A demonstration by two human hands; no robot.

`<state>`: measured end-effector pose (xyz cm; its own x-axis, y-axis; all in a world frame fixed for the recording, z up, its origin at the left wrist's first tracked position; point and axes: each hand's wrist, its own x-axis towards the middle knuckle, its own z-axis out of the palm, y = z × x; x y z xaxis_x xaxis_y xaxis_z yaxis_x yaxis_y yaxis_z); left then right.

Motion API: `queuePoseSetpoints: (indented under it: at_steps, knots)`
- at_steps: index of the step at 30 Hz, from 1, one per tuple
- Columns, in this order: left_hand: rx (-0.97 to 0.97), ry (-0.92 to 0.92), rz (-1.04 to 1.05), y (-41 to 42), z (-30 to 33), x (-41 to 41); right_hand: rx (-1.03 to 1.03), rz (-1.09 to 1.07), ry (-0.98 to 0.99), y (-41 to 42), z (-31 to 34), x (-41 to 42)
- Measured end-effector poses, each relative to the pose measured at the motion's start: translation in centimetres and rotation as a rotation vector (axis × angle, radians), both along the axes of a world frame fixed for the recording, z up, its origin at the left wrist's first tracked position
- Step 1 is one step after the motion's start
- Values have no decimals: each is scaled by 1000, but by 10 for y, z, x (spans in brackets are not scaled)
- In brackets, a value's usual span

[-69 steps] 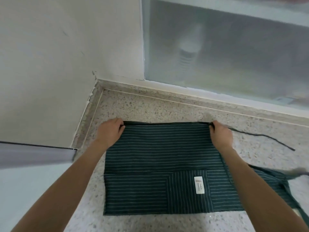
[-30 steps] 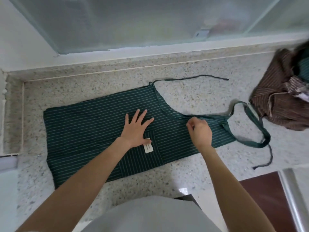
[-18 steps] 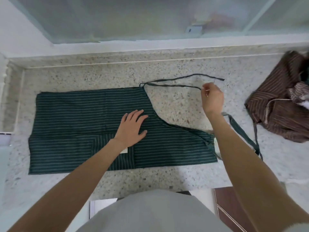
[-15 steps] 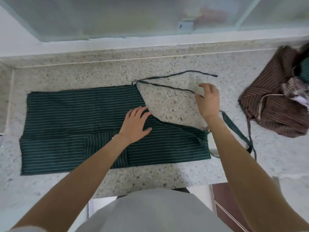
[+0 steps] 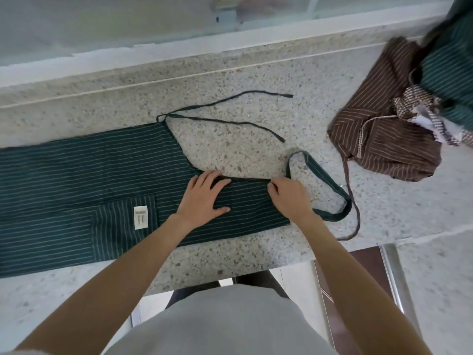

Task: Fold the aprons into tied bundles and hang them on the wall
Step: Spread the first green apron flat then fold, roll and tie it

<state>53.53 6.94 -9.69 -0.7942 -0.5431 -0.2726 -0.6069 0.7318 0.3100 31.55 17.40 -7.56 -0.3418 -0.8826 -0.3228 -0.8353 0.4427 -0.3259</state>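
A dark green striped apron (image 5: 89, 180) lies folded lengthwise on the speckled stone counter (image 5: 230, 73), bib end to the right, with a white label on its pocket. My left hand (image 5: 204, 198) presses flat on the bib with fingers spread. My right hand (image 5: 289, 198) pinches the bib's top corner where the neck loop (image 5: 330, 180) joins. Two thin waist ties (image 5: 230, 121) trail over the counter beyond the apron.
A crumpled brown striped apron (image 5: 384, 139) and another green striped one (image 5: 448, 73) are heaped at the right end. A frosted window (image 5: 128, 19) runs behind the counter. The counter's front edge is just below the apron; a dark red floor strip (image 5: 358, 265) shows beneath.
My right hand let go of the thin waist tie and came back to the bib's top corner. My left hand slid right along the apron onto the bib.
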Motion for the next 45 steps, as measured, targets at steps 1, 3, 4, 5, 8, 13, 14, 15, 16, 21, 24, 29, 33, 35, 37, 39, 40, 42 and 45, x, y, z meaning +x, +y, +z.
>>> queuePoseSetpoints:
  at_steps: [1, 3, 4, 5, 8, 13, 14, 15, 16, 21, 24, 29, 33, 35, 37, 39, 40, 42, 45]
  knots:
    - [17, -20, -8, 1, -1, 1, 80, -54, -44, -5, 2, -6]
    - [31, -47, -10, 2, -3, 2, 155, -62, 25, -12, 4, -15]
    - [30, -52, -9, 1, -4, 2, 143, -27, 118, -14, 4, -16]
    - [28, -55, -7, 2, -5, 1, 104, 9, 214, -13, 3, -17]
    - [19, -31, 17, 1, -9, -2, -16, 30, 374, -3, -5, -19]
    - [31, 206, 74, -2, -4, 11, -419, 61, 162, 16, -3, 3]
    - [29, 247, 114, -2, -1, 20, -465, 105, 95, 15, -1, 16]
    - [23, 279, 161, -3, 1, 30, -491, 155, 35, 14, 1, 31]
    - [9, 299, 217, -3, 4, 48, -500, 219, -27, 9, 2, 51]
    - [-35, 240, 451, 0, 4, 148, -434, 633, -150, -16, -1, 158]
    - [7, 148, 554, 5, 4, 209, -301, 826, -162, -24, -7, 218]
    - [68, -6, 474, 6, 13, 270, -121, 867, 92, -29, -18, 261]
    - [147, -107, 346, 3, 17, 286, -152, 720, 84, -34, -2, 269]
    - [138, -50, 397, -3, 21, 286, -107, 551, 42, -40, 6, 262]
    - [113, 46, 486, -10, 30, 298, -147, 452, 52, -42, 12, 257]
    - [82, 87, 495, -17, 42, 314, -187, 424, 79, -42, 21, 253]
    - [81, 99, 473, -19, 49, 315, -187, 424, 73, -41, 28, 246]
    - [64, 133, 433, -26, 67, 322, -247, 457, 66, -48, 42, 239]
    - [-85, 168, 384, -53, 84, 325, -308, 531, 60, -78, 64, 225]
